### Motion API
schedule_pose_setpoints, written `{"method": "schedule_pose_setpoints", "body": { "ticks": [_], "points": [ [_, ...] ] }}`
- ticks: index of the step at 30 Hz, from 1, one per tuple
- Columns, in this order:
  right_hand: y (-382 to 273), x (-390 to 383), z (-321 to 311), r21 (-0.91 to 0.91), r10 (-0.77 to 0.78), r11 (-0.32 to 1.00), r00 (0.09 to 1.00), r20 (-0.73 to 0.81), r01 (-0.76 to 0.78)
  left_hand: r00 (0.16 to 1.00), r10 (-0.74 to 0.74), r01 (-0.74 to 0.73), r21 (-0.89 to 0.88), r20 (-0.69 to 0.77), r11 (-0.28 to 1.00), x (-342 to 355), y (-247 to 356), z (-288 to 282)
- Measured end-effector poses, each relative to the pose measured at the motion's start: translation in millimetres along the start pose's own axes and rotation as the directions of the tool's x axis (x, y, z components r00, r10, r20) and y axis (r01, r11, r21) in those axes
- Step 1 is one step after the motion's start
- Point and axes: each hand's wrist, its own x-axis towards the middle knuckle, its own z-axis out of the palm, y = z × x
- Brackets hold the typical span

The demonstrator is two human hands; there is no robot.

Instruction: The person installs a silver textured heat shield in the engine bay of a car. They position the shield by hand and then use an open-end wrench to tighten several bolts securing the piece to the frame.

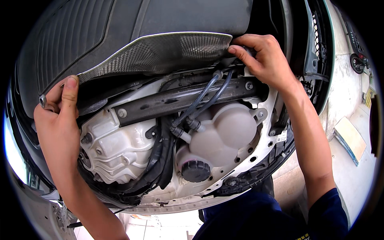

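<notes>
A dark sheet-like cover lies across the far part of the engine bay, and its silver, embossed heat shield curls up along the near edge. My left hand is closed on the left end of that edge, thumb on top. Beside its fingers sits a small round metal fitting. At the right end, my right hand pinches the corner of the heat shield between thumb and fingers; its fingertips are partly hidden. Below it run two dark hoses to a whitish coolant tank with a black cap.
A black brace bar crosses under the lifted edge, bolted at both ends. A white metal casting and thick black cables lie nearer. At right, a flat board rests on the floor, with a wheel beyond.
</notes>
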Motion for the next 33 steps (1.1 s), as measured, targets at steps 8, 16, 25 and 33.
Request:
{"method": "schedule_pose_setpoints", "body": {
  "ticks": [8,16,25,33],
  "points": [
    [-2,2,1,0.046,-0.025,0.999,1.000,-0.002,0.025,1.000,-0.004,0.004,-0.026,-0.014,1.000,3,-10,-3],
    [-8,4,-2,0.069,0.035,0.997,0.999,0.012,-0.036,0.999,0.004,0.000,-0.148,0.033,0.989,-4,-3,-5],
    [-15,2,-4,0.069,0.053,0.996,0.998,-0.034,-0.051,0.999,-0.025,0.018,-0.280,-0.024,0.960,-11,3,5],
    [-16,6,-3,0.073,0.060,0.996,0.998,0.010,-0.060,1.000,0.012,-0.013,-0.272,-0.008,0.962,-12,1,5]
  ]
}}
